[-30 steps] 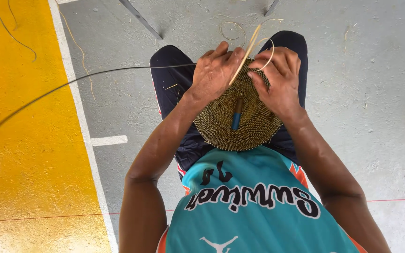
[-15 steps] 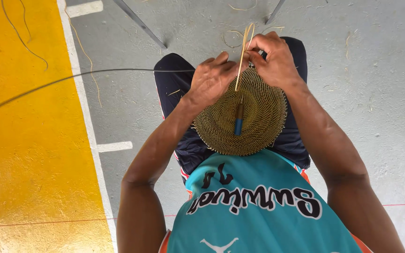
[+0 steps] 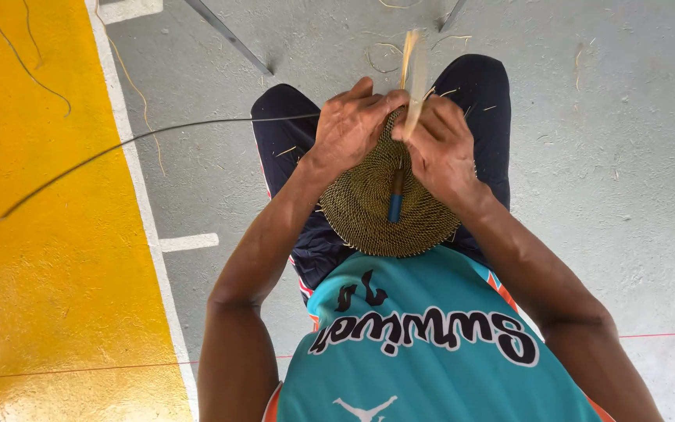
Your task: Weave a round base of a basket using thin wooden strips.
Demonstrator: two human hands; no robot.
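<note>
Woven disc (image 3: 369, 207) on the lap, both hands at its far edge, long cane (image 3: 119, 148) trailing leftward over the floor (image 3: 626, 156).

The far rim of the woven disc (image 3: 369, 211) lay hidden under both hands. The pale strip (image 3: 412, 70) rising above the right hand (image 3: 439, 148) was blurred (its tip could not be made out). Beyond the left hand (image 3: 349, 129), the thin dark cane (image 3: 142, 137) tapered too fine to follow.
</note>
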